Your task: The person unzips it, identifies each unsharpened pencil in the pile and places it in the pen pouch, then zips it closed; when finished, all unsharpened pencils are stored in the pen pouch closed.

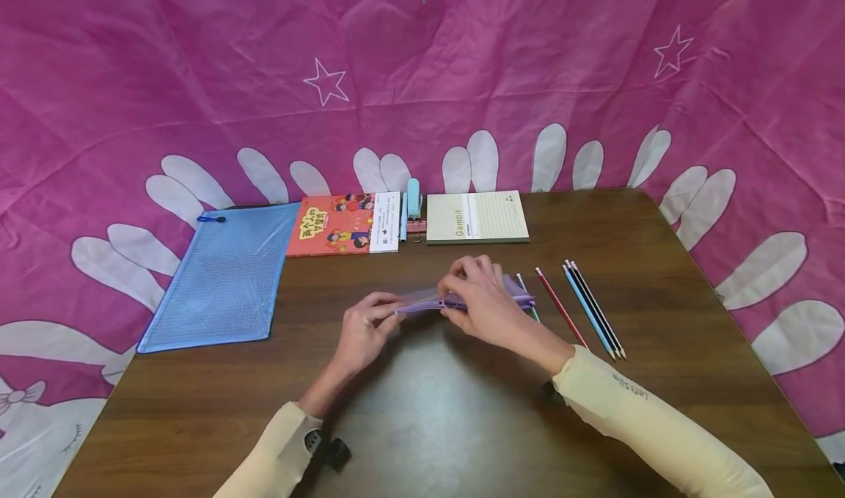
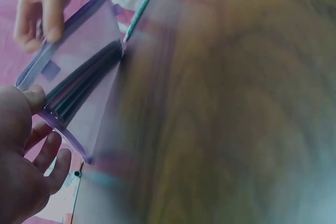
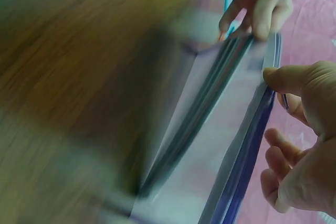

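Observation:
A see-through purple zip pencil pouch is held a little above the middle of the table. My left hand pinches its left end between thumb and fingers. At the zip along the near edge, my right hand pinches the zipper pull. Several dark pencils lie inside the pouch, visible through its clear side. In the head view my right hand covers part of the pouch. A green pencil lies on the table just beyond the pouch's right end.
Right of the pouch lie a red pencil and several blue and black pencils. Along the back are an orange book, a light blue stapler and a Gambit notebook. A blue mesh zip folder lies at the left.

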The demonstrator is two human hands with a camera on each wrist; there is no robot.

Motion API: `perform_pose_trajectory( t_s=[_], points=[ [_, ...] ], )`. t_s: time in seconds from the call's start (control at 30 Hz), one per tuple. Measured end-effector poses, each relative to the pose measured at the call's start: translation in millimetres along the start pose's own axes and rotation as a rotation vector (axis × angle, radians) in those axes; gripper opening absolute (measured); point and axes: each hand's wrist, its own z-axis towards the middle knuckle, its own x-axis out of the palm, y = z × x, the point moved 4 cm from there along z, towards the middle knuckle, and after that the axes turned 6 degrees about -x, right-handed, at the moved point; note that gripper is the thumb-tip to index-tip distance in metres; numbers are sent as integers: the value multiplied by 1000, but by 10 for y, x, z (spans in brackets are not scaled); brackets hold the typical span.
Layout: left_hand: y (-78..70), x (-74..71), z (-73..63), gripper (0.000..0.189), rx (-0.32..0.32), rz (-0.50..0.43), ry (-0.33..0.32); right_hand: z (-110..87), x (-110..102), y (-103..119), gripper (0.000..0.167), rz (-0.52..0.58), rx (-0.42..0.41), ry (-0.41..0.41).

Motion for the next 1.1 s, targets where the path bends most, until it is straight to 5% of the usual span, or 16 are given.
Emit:
perform_pose_trajectory(
  t_s=[0.4, 0.67, 0.87, 1.1],
  points=[
    [225, -256, -25, 17, -46, 72, -56, -480, -417, -588, 29, -2, 32, -70],
    [277, -276, -24, 20, -90, 99, -21, -564, -446, -636, 30, 59, 54, -35],
    [294, -265, -16, 25, -155, 135, 80, -629, -385, -644, 29, 84, 56, 87],
    [269, -231, -74, 38, -190, 267, 315, -716, -243, -632, 29, 82, 49, 274]
  ],
)
